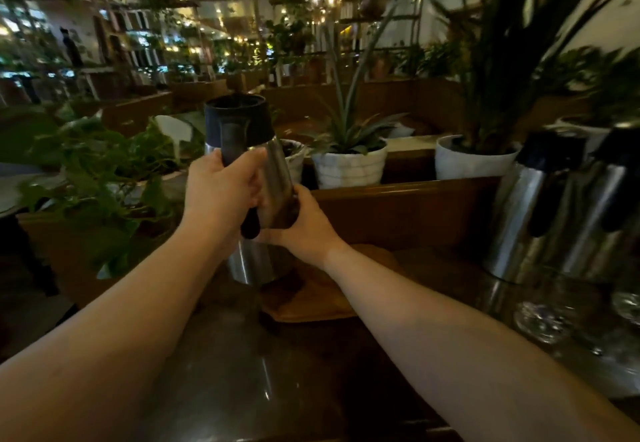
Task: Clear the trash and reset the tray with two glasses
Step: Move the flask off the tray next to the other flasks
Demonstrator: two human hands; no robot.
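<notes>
- One wooden tray (322,298) lies on the dark counter (221,382), partly hidden behind the person's right forearm; I can't make out anything standing on its bare part.
- At least two clear glasses sit at the counter's right edge, well apart from the tray: one glass (543,317) shows its base plainly, and a second glass (628,303) is cut off by the frame. Both are blurred.
- One steel thermos jug (254,178) with a black lid and black handle is held up over the near left corner of the tray, tilted a little.
- The left hand (221,192) wraps around the black handle, fingers curled tight about it.
- The right hand (304,220) cups the lower steel body from the right side, thumb laid up along the metal, the other fingers hidden behind the jug.
- Two more steel jugs stand side by side at the right: one jug (530,209) nearer the middle, another jug (602,206) touching or just beside it.
- Three white plant pots line the wooden ledge behind: a small pot (294,161) right behind the held jug, a middle pot (349,168), and a right-hand pot (467,161).
</notes>
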